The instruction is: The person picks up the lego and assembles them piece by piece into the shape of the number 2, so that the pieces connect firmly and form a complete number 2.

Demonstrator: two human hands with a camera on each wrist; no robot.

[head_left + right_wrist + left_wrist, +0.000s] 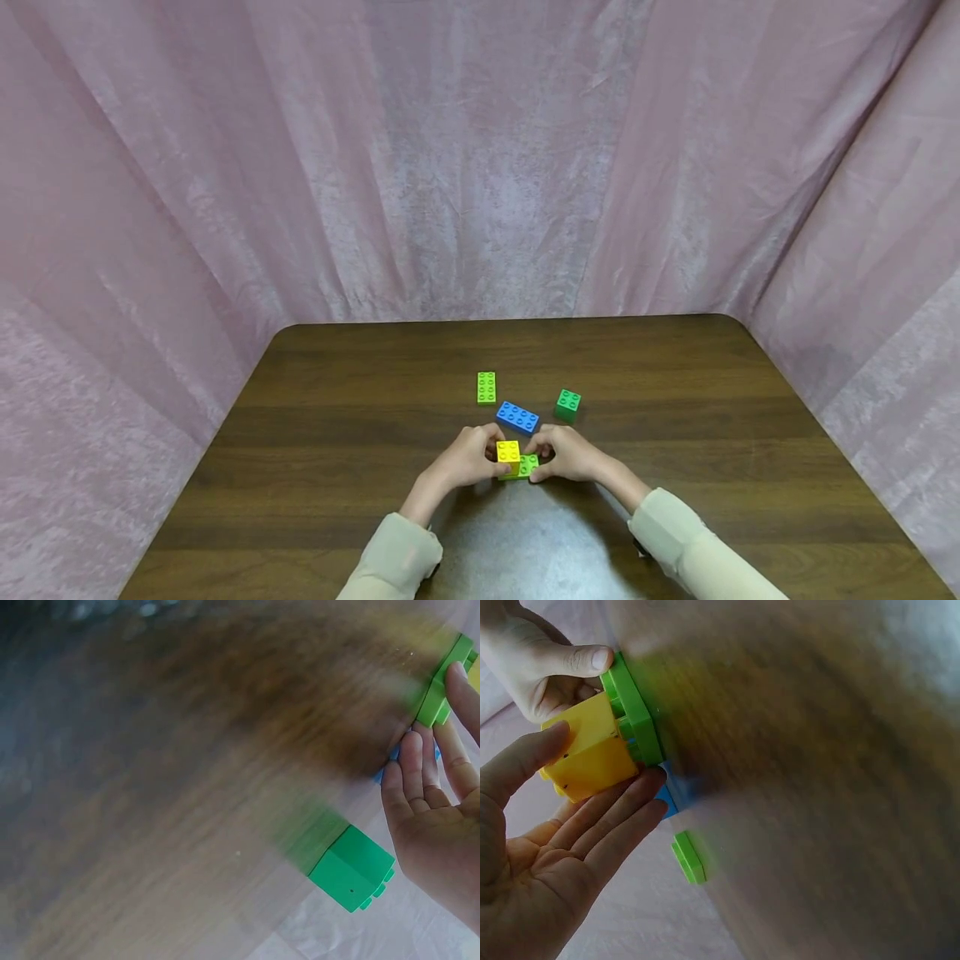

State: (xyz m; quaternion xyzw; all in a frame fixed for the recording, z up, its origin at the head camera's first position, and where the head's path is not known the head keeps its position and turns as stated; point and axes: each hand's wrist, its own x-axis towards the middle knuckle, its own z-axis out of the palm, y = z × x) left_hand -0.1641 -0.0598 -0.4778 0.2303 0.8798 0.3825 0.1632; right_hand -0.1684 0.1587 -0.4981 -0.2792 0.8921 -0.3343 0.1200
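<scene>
A yellow building block (508, 452) sits over the left end of a flat light-green brick (529, 465) near the middle of the table. In the left wrist view the yellow block (592, 748) is tilted against the studs of the light-green brick (636, 709); whether it is fully seated I cannot tell. My left hand (471, 455) pinches the yellow block between thumb and fingers. At the other end, my right hand (570, 455) holds the light-green brick (442, 686) between thumb and fingers. Just beyond the hands lies a blue brick (517, 417).
Behind the blue brick, a second light-green brick (487, 388) lies flat at the left. A dark green block (567, 405) stands at the right. The brown wooden table (337, 400) meets pink curtains (480, 167) at its far edge.
</scene>
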